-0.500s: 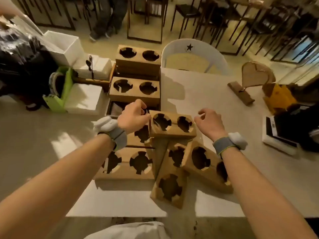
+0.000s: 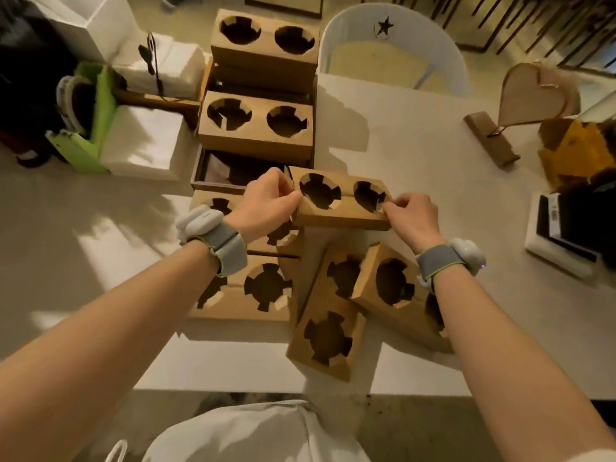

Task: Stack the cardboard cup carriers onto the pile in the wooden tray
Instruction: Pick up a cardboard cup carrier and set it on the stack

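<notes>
A brown two-hole cardboard cup carrier (image 2: 343,208) is held just above the loose heap, in front of the wooden tray (image 2: 199,175). My left hand (image 2: 266,203) pinches its left end and my right hand (image 2: 411,218) pinches its right end. In the tray stand two piles of carriers: a near pile (image 2: 255,126) and a far pile (image 2: 263,48); the tray's nearest compartment looks dark and low. Several loose carriers lie on the table below my hands, among them a flat one (image 2: 246,295), a slanted one (image 2: 328,315) and a tilted one (image 2: 396,291).
White boxes (image 2: 143,141) and a green holder (image 2: 96,118) sit left of the tray. A white chair (image 2: 393,48) stands behind the table. A heart-shaped stand (image 2: 533,95), a yellow object (image 2: 576,151) and a white tray with dark items (image 2: 566,235) lie to the right.
Both hands have closed on the ends of the top carrier, which has risen slightly off the heap. The view has tipped downward and closer to the table.
</notes>
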Demonstrator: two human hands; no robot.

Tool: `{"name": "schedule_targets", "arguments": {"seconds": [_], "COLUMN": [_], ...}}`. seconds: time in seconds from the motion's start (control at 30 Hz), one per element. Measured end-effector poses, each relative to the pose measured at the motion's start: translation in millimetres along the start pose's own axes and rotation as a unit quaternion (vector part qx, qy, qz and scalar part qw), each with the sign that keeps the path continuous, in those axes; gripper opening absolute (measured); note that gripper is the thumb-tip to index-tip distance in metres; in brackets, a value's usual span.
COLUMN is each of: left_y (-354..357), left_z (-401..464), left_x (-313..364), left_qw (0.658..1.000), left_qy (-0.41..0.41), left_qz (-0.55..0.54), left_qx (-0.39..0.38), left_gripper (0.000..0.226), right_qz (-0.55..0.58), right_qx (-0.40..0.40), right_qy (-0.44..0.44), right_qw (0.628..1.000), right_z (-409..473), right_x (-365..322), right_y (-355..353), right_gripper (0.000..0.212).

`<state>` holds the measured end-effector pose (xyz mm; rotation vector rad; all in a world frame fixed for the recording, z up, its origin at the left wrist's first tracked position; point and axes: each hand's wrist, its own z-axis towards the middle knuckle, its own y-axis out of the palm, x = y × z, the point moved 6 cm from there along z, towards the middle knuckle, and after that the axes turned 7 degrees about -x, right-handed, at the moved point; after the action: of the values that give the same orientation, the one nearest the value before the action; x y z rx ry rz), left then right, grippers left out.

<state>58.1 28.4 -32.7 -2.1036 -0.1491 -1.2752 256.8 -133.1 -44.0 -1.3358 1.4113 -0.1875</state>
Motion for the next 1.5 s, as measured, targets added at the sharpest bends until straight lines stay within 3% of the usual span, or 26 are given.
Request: {"name": "schedule_targets", "arguments": {"seconds": [0.23,0.47,0.8,1.3,1.5], "left_y": [-83.9,-179.7,-178.0,-176.4,-179.6], "left_z": [19.4,47.0,62.4,56.8,39.9], "left_x": [31.4,-6.5,-51.6,-60.9,-60.2], "left_qw": [0.996,0.98,0.983,0.976,0.971], "left_qy": [0.058,0.013,0.012,0.013,-0.003], "left_qz": [-0.028,-0.08,-0.05,-0.064,-0.07], "left_qx": [0.062,0.179,0.179,0.207,0.23], "left_gripper": [0.027,0.028,0.032,0.038,0.034], "right_qz": [0.047,0.105,0.111,0.114,0.107], "right_qx": [0.07,0.043,0.02,0.028,0.077], "right_qy": [-0.08,-0.173,-0.162,-0.165,-0.142], "right_qw": [0.993,0.978,0.98,0.979,0.981], "right_z": [19.6,43.3,73.5,62.7,47.2], "right_x": [-88.7,-170.5,-163.7,-161.9,-154.4], "right_y": [-25.7,6.8,50.0,49.7,37.7], "right_gripper": [0.016,0.015,0.027,0.029,0.029]}}
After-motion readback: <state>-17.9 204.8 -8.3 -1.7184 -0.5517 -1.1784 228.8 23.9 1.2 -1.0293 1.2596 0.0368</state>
